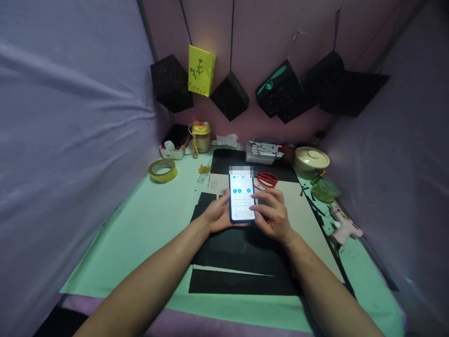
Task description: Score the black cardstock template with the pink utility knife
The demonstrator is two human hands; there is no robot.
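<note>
A smartphone with a lit screen of small round icons, several of them blue, is held upright in the middle of the view. My left hand grips it from the left, thumb along the edge and palm behind. At its right edge is my right hand, its bent fingers apart and the fingertips over the screen; whether they touch it I cannot tell. Below the phone lie black paper sheets. Just behind my right hand are red-handled scissors, lying on a pale board.
A tape roll lies left; a yellow-lidded cup stands behind it. At the back are a box of markers and a lidded bowl. A glue gun lies right, by green tape. Black boxes hang overhead.
</note>
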